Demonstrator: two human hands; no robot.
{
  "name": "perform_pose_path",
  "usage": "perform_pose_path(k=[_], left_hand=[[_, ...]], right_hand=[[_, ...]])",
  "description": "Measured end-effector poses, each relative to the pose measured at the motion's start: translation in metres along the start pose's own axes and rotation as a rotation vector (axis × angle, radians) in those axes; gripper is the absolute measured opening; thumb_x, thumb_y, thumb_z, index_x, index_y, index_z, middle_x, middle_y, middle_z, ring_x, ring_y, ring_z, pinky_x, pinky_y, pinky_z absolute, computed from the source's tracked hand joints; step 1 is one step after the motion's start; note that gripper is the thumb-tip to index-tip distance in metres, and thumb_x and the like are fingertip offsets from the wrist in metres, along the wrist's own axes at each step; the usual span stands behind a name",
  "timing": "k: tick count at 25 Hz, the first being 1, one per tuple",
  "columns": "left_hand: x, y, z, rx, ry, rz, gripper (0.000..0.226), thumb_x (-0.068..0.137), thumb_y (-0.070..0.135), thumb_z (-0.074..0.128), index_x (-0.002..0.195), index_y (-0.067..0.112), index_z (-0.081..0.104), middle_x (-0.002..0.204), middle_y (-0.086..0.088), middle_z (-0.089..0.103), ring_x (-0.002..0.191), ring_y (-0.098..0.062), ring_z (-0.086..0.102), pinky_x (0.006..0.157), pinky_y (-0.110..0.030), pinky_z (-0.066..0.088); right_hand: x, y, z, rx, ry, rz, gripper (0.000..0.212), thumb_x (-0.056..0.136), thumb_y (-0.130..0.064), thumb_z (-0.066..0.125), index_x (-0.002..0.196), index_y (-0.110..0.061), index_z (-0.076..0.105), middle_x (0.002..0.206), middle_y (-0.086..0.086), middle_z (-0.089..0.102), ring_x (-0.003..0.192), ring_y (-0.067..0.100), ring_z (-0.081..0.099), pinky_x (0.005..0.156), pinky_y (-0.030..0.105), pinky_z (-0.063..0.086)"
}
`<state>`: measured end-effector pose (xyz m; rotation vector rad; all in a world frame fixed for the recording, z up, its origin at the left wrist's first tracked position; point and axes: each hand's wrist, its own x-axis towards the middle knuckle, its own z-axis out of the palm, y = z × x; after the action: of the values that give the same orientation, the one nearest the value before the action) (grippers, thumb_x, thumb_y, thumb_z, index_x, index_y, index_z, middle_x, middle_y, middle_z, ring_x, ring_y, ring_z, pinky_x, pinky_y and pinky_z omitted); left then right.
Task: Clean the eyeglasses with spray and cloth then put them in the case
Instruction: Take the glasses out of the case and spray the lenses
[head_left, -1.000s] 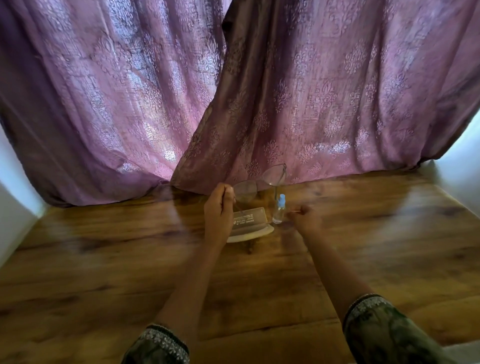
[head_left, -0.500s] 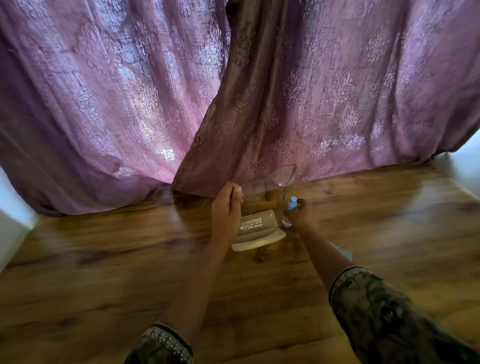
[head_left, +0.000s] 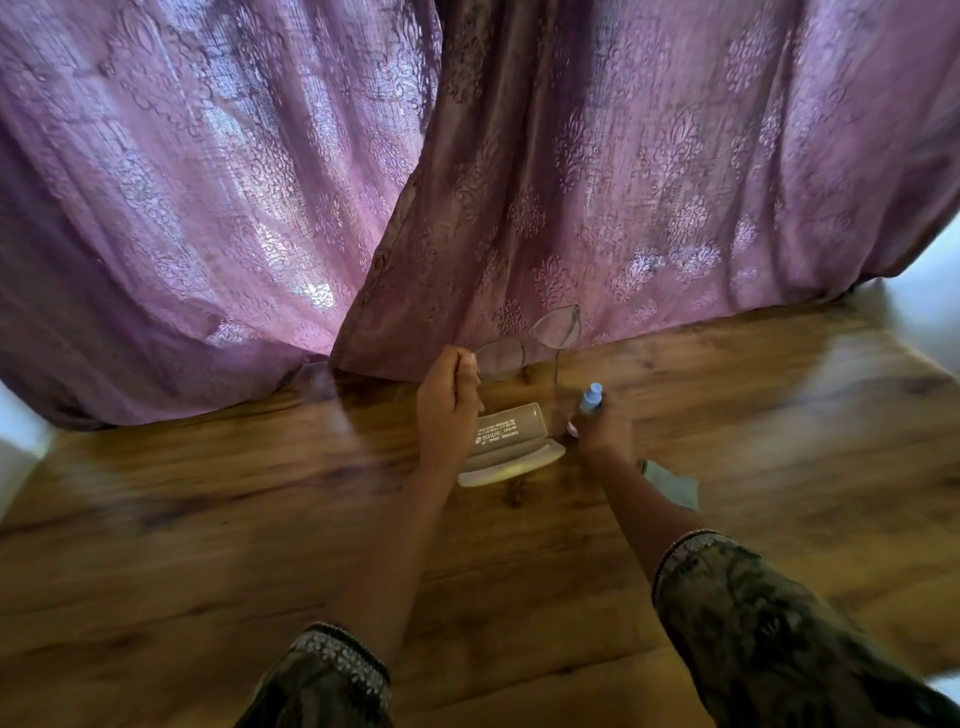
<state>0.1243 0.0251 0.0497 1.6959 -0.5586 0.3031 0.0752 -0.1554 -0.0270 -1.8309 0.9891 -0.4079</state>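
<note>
My left hand (head_left: 448, 410) pinches the left end of clear-rimmed eyeglasses (head_left: 524, 345), holding them up above the open case. The beige case (head_left: 511, 441) lies open on the wooden table, its lid with white print raised toward me. My right hand (head_left: 602, 428) grips a small spray bottle with a light blue cap (head_left: 591, 397), just right of the case. A pale cloth (head_left: 670, 483) lies on the table right of my right forearm, partly hidden by it.
The wooden table (head_left: 260, 519) spreads wide on both sides of the case. Purple patterned curtains (head_left: 467, 182) hang along the table's far edge, right behind the glasses. White walls show at the far left and right.
My right hand moved left from the table to the spray bottle and closed round it. My left hand kept holding the glasses up. The camera tilted a little.
</note>
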Motion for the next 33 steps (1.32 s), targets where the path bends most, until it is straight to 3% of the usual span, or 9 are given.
perform_pose_path(k=[3, 6, 12, 16, 18, 20, 23, 27, 33], left_hand=[[-0.003, 0.008, 0.005, -0.006, -0.012, -0.033, 0.027, 0.095, 0.03, 0.032, 0.072, 0.022, 0.045, 0.061, 0.006, 0.05, 0.043, -0.009, 0.052, 0.048, -0.034, 0.048], [-0.007, 0.016, 0.011, 0.007, -0.018, -0.051, 0.029, 0.097, 0.027, 0.032, 0.07, 0.031, 0.043, 0.059, 0.003, 0.051, 0.044, -0.014, 0.054, 0.048, -0.035, 0.049], [-0.022, 0.033, 0.021, 0.041, 0.014, -0.056, 0.03, 0.097, 0.026, 0.033, 0.069, 0.034, 0.041, 0.058, 0.006, 0.048, 0.044, -0.018, 0.054, 0.048, -0.038, 0.048], [-0.034, 0.044, 0.029, 0.019, 0.015, -0.073, 0.027, 0.099, 0.021, 0.033, 0.076, 0.016, 0.045, 0.061, -0.006, 0.052, 0.052, -0.031, 0.059, 0.052, -0.043, 0.051], [-0.04, 0.047, 0.034, 0.023, 0.02, -0.077, 0.026, 0.099, 0.023, 0.033, 0.079, 0.014, 0.046, 0.065, -0.016, 0.054, 0.052, -0.028, 0.059, 0.052, -0.043, 0.052], [-0.046, 0.05, 0.038, 0.027, 0.027, -0.079, 0.026, 0.099, 0.026, 0.033, 0.078, 0.019, 0.046, 0.067, -0.013, 0.054, 0.053, -0.026, 0.06, 0.051, -0.042, 0.054], [-0.058, 0.059, 0.042, 0.002, 0.033, -0.092, 0.029, 0.099, 0.022, 0.033, 0.073, 0.029, 0.044, 0.058, 0.009, 0.054, 0.047, -0.01, 0.059, 0.044, -0.025, 0.051], [-0.075, 0.068, 0.05, -0.035, 0.021, -0.112, 0.023, 0.099, 0.015, 0.033, 0.081, 0.012, 0.046, 0.057, 0.008, 0.052, 0.043, -0.002, 0.055, 0.041, -0.01, 0.044], [-0.088, 0.072, 0.063, -0.035, 0.008, -0.066, 0.027, 0.1, 0.015, 0.03, 0.077, 0.012, 0.044, 0.053, 0.002, 0.044, 0.044, -0.002, 0.046, 0.048, -0.01, 0.038]], right_hand=[[-0.018, -0.012, -0.017, -0.043, 0.057, -0.011, 0.019, 0.085, -0.015, 0.057, 0.1, -0.003, 0.058, 0.095, 0.016, 0.064, 0.091, 0.033, 0.06, 0.074, 0.034, 0.041], [-0.03, -0.012, -0.032, -0.101, 0.07, -0.074, 0.024, 0.085, -0.012, 0.059, 0.104, 0.002, 0.055, 0.104, 0.023, 0.065, 0.099, 0.038, 0.059, 0.073, 0.032, 0.038], [-0.059, -0.002, -0.058, -0.089, 0.094, -0.257, 0.035, 0.09, -0.022, 0.055, 0.114, 0.004, 0.048, 0.098, 0.024, 0.066, 0.09, 0.041, 0.061, 0.071, 0.04, 0.044], [-0.09, 0.001, -0.075, 0.046, 0.106, -0.394, 0.037, 0.094, -0.027, 0.049, 0.115, 0.003, 0.045, 0.082, 0.005, 0.061, 0.074, 0.021, 0.058, 0.069, 0.043, 0.046], [-0.106, 0.003, -0.082, 0.102, 0.081, -0.46, 0.027, 0.096, -0.023, 0.043, 0.111, 0.0, 0.044, 0.073, -0.009, 0.052, 0.067, 0.003, 0.053, 0.067, 0.032, 0.045], [-0.119, 0.006, -0.087, 0.146, 0.056, -0.527, 0.013, 0.097, -0.021, 0.038, 0.102, -0.01, 0.042, 0.068, -0.011, 0.046, 0.061, 0.001, 0.05, 0.062, 0.033, 0.044], [-0.13, 0.013, -0.094, 0.155, 0.079, -0.577, 0.012, 0.092, -0.026, 0.033, 0.088, -0.016, 0.038, 0.063, -0.007, 0.043, 0.055, 0.015, 0.044, 0.052, 0.047, 0.042], [-0.14, 0.014, -0.103, 0.181, 0.094, -0.668, 0.025, 0.088, -0.039, 0.032, 0.09, -0.015, 0.039, 0.059, -0.011, 0.041, 0.048, 0.007, 0.04, 0.046, 0.032, 0.036], [-0.148, 0.007, -0.115, 0.215, 0.023, -0.802, 0.048, 0.092, -0.033, 0.044, 0.137, -0.02, 0.034, 0.06, -0.003, 0.046, 0.049, 0.007, 0.04, 0.048, 0.026, 0.037]])
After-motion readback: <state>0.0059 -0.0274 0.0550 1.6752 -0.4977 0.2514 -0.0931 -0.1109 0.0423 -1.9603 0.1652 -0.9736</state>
